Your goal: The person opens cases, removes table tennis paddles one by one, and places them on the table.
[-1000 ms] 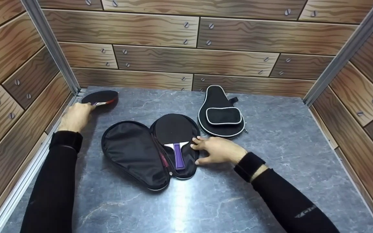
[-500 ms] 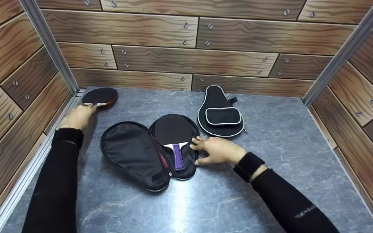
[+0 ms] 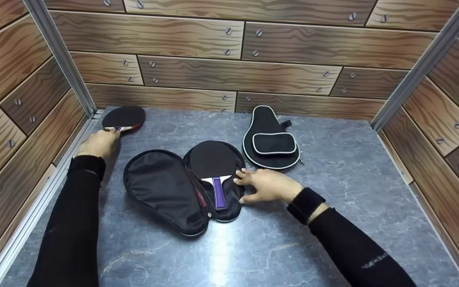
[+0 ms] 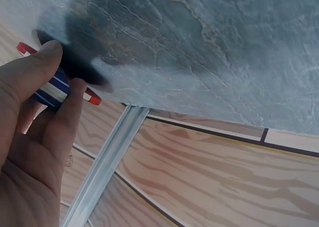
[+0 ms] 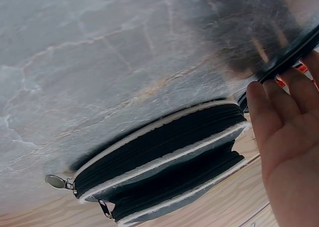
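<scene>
At the far left of the head view, my left hand (image 3: 99, 144) holds a table tennis bat (image 3: 125, 116) by its handle, its black face tilted up. In the left wrist view, thumb and fingers pinch the blue-and-white striped handle (image 4: 51, 91). Another bat (image 3: 213, 159), black with a purple grip, lies in the right half of an unzipped black bat case (image 3: 161, 187), whose other half is laid out to the left. My right hand (image 3: 267, 184) rests its fingertips on the case's right edge, fingers fairly straight; the right wrist view shows them at the black rim (image 5: 294, 57).
Behind my right hand lies a second black bat case (image 3: 265, 123) with white piping and a front pocket (image 3: 274, 143); its zip pull (image 5: 57, 182) shows in the right wrist view. Wood-patterned walls (image 3: 197, 71) enclose the grey marbled table (image 3: 357, 167) at the back and both sides.
The bat in my left hand has tipped so that more of its black face shows, and the hand has shifted slightly right. My right hand and the open case have stayed in place.
</scene>
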Demonstrator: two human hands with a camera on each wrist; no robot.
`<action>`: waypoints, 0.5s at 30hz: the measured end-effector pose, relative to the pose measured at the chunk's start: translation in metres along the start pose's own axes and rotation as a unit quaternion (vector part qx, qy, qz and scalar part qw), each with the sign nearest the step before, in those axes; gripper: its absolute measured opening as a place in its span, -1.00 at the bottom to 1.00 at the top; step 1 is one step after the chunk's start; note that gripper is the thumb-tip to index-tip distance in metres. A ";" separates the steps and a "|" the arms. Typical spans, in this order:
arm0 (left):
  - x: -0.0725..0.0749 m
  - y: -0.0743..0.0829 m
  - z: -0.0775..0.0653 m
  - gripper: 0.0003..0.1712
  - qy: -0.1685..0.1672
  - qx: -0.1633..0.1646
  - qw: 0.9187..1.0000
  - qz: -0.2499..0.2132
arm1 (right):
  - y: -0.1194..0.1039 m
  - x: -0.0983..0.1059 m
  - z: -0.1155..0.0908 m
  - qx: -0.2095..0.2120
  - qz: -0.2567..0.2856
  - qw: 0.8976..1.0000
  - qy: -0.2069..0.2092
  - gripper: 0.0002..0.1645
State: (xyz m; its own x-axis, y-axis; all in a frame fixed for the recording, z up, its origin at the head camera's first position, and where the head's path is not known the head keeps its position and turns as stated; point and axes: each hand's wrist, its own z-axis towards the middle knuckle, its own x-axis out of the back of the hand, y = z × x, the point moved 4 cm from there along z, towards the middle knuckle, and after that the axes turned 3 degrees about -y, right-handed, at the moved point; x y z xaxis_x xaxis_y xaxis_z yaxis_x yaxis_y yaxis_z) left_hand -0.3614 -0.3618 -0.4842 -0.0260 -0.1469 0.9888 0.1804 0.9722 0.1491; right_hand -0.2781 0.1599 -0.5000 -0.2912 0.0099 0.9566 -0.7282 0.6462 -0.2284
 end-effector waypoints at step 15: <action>-0.010 -0.020 -0.002 -0.16 -0.028 0.131 0.986 -0.102 | 0.000 -0.002 0.001 -0.002 0.001 1.000 -0.001 -0.14</action>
State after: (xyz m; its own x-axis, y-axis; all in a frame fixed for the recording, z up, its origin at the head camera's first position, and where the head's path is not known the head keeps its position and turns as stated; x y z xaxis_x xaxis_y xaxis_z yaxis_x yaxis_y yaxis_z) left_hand -0.3623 -0.3806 -0.4975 -0.0902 -0.3409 0.9358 -0.0931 0.9384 0.3328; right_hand -0.2785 0.1595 -0.5019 -0.2940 0.0092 0.9558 -0.7253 0.6491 -0.2293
